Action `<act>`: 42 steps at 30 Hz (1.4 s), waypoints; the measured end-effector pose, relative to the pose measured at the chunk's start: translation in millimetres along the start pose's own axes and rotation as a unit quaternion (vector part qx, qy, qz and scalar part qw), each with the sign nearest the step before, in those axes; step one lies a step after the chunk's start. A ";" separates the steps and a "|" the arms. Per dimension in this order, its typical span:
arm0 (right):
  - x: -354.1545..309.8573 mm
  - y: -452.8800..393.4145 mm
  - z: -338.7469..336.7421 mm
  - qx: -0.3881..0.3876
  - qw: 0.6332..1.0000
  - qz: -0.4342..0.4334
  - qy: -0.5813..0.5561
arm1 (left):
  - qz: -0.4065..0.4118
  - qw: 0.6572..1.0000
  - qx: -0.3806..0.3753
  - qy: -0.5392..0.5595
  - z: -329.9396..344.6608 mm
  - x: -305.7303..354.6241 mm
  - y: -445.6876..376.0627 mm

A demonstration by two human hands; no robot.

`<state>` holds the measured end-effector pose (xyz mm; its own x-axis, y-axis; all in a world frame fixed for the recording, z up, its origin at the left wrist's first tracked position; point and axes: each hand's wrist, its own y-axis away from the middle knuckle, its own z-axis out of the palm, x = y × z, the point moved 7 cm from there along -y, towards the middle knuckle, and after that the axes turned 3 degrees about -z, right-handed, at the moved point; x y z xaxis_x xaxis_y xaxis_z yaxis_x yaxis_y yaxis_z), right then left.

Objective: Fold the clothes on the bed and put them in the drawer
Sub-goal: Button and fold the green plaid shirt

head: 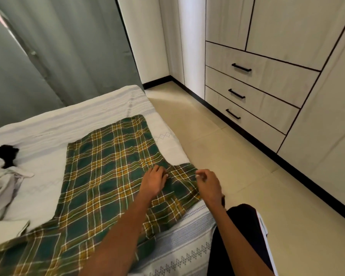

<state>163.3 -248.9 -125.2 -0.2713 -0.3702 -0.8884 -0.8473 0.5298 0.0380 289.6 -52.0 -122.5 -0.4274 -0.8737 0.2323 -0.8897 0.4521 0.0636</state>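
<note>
white garment (2, 182), drawers (253, 96), curtain (58, 46)

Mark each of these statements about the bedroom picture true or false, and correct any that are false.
1. The green plaid garment lies spread on the bed. True.
2. The top drawer stands pulled open. False: all three drawers are closed.
3. The left hand rests on the plaid garment. True.
4. The right hand holds a drawer handle. False: it hovers by the garment's edge at the bedside, fingers loosely curled.
5. A pale garment lies crumpled at the left of the bed. True.
6. The curtain is bright red. False: it is grey-green.
</note>
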 end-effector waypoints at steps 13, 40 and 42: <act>-26.8 87.7 89.7 -0.239 0.819 -0.405 0.329 | 0.024 0.996 -0.078 -0.032 42.0 -33.4 104.3; -119.7 -184.7 209.2 -0.198 0.951 -0.050 0.234 | -0.030 0.997 -0.023 -0.066 -77.3 -151.9 -180.0; -116.1 -207.9 221.6 -0.197 0.957 -0.028 0.209 | 0.006 0.994 -0.030 -0.104 -71.7 -148.8 -227.7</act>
<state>472.2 -146.9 -131.3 -0.3091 -0.7062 -0.6370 -0.9502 0.2006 0.2386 567.3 -12.1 -101.9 -0.4677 -0.8835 0.0271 -0.8758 0.4674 0.1204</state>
